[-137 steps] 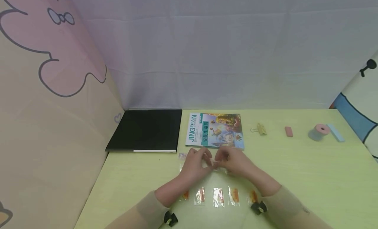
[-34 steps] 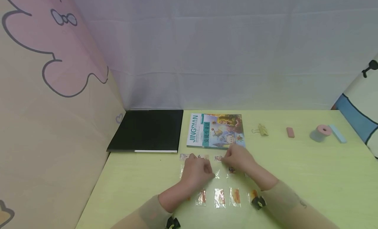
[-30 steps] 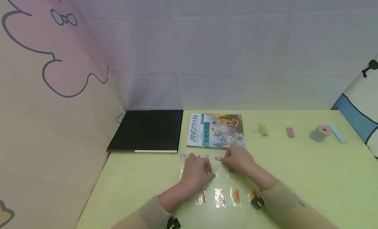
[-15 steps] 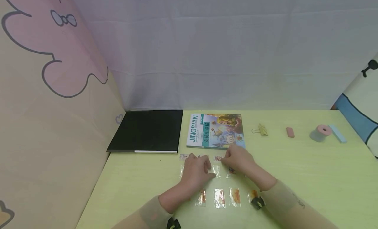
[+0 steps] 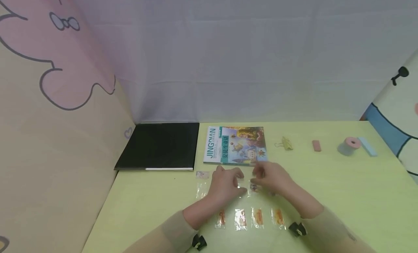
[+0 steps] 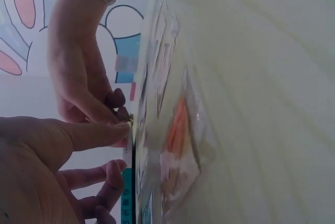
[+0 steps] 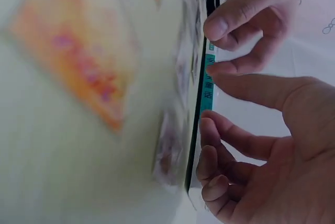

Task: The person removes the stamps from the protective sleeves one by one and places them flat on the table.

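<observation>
In the head view my left hand [image 5: 225, 186] hovers over the middle row of small clear plastic packets, thumb and index finger apart. Facing it is my right hand [image 5: 272, 177], its loosely bent fingers also parted from the thumb. Both wrist views show the fingertips of the two hands close together, nothing visible between them. A packet with a dark print [image 5: 253, 187] lies beside the right fingertips. To the left are a clear packet [image 5: 201, 190] and, behind it, a small printed card [image 5: 202, 174]. Some pieces are hidden under the hands.
Nearer the body lies a row of orange-printed packets [image 5: 258, 216]. Behind the hands are a picture book [image 5: 235, 145] and a black flat folder [image 5: 160, 146]. To the right sit a yellow binder clip [image 5: 286, 143], a pink eraser-like block [image 5: 316, 145], a pink-and-grey roll [image 5: 348, 146] and a blue bar [image 5: 367, 146].
My right hand has left the small card in the back row and come nearer the body. My left hand has shifted right, its thumb and index finger spreading wider.
</observation>
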`<state>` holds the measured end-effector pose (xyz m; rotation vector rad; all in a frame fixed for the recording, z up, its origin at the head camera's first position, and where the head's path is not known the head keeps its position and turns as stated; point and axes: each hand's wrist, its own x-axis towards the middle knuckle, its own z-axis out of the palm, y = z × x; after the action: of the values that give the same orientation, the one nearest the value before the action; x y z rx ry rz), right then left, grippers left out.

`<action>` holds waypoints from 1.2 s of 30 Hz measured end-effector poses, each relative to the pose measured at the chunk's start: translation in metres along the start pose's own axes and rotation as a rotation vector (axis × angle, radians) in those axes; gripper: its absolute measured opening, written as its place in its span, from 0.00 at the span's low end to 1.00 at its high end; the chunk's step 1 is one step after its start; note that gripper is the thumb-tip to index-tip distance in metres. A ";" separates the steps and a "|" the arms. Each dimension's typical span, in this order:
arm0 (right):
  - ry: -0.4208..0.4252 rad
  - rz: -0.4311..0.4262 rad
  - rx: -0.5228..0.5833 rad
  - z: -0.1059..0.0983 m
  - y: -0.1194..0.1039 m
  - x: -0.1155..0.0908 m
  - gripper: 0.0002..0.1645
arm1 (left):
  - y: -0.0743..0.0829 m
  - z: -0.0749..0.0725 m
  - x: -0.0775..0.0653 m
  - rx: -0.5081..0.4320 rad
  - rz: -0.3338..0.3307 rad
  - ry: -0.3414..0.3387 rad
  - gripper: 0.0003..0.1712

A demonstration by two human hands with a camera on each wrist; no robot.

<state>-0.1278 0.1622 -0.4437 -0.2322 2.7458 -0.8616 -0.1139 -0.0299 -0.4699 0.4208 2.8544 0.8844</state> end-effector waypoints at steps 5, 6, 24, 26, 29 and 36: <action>-0.002 -0.115 -0.080 0.008 0.008 -0.008 0.25 | 0.007 0.011 0.006 0.092 0.054 -0.031 0.26; 0.007 -0.138 -0.098 0.010 0.009 -0.009 0.25 | 0.008 0.013 0.006 0.106 0.061 -0.035 0.26; -0.024 -0.161 -0.083 0.013 0.008 -0.013 0.19 | 0.020 0.015 0.004 0.171 0.110 -0.006 0.21; -0.037 -0.169 -0.066 0.013 0.009 -0.014 0.16 | 0.020 0.015 0.003 0.172 0.126 0.005 0.20; -0.049 -0.189 -0.040 0.011 0.010 -0.014 0.13 | 0.020 0.016 0.002 0.142 0.139 0.020 0.18; -0.083 -0.237 0.071 0.002 0.014 -0.017 0.09 | 0.020 0.013 0.003 -0.027 0.099 0.008 0.15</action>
<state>-0.1127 0.1768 -0.4501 -0.5754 2.6402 -0.9820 -0.1095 -0.0061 -0.4697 0.5608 2.8469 0.9419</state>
